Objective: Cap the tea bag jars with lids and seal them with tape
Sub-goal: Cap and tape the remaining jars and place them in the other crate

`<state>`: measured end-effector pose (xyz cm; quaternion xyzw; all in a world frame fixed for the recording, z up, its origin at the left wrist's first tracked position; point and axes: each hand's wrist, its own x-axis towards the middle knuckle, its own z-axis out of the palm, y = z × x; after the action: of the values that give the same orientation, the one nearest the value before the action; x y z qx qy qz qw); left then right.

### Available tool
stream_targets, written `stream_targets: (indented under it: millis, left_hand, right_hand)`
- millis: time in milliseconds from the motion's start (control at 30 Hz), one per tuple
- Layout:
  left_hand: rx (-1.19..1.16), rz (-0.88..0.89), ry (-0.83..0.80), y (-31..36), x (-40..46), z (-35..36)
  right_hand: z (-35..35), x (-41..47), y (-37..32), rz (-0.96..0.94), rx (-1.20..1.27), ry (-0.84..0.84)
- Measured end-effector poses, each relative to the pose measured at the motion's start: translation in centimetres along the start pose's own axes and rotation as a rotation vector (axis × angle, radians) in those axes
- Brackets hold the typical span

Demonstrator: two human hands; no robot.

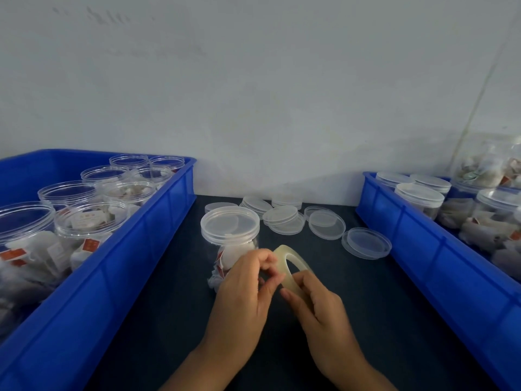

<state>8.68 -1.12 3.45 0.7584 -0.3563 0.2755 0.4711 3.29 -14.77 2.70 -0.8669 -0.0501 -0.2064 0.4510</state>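
Tape roll [293, 266] is sitting mid-tabletop near the front edge, right hand [321, 311] gripping its lower rim with curled fingers, left hand [245, 289] pinching at its edge. Capped jar [229, 235] is standing upright just behind the left hand. Loose lids [327, 222] are lying farther back toward the wall. Blue bins are flanking: left bin [118, 266] holding open jars, right bin [417, 230] holding capped ones.

**Clearance: Central Table Lane**

Passage runs along the dark table [394, 320] from 6 to 12 o'clock. Left crate [118, 266] blocks 9 o'clock; right crate [439, 266] blocks 3 o'clock. Capped jar [229, 230] and loose lids [327, 222] obstruct 12 o'clock.
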Motion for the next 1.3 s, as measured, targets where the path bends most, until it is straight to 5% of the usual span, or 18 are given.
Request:
stream_targets:
  millis: [233,633,900,1000,1133,1300]
  left_hand:
    - [0.041,0.062,-0.016,-0.4,0.0,-0.3]
    - [0.160,0.212,-0.002,-0.5,1.2,-1.8]
    - [0.310,0.279,-0.002,-1.0,1.5,-2.3]
    - [0.344,0.332,0.113,-1.1,1.6,-2.7]
    - [0.146,-0.005,0.411,-1.7,2.0,-3.1]
    - [-0.283,-0.410,0.182,-3.7,2.1,-2.1]
  right_hand:
    - [-0.4,-0.1,-0.5,-0.037,-0.092,-0.042]
    - [-1.3,1.2,-1.6,0.176,-0.377,-0.135]
    - [-0.5,0.8,-0.7,-0.083,-0.246,0.063]
    - [0.3,0.8,-0.6,-0.041,-0.195,0.120]
    - [0.1,0.8,-0.6,-0.043,-0.135,0.261]
    - [-0.5,1.2,-0.8,-0.114,-0.146,0.331]
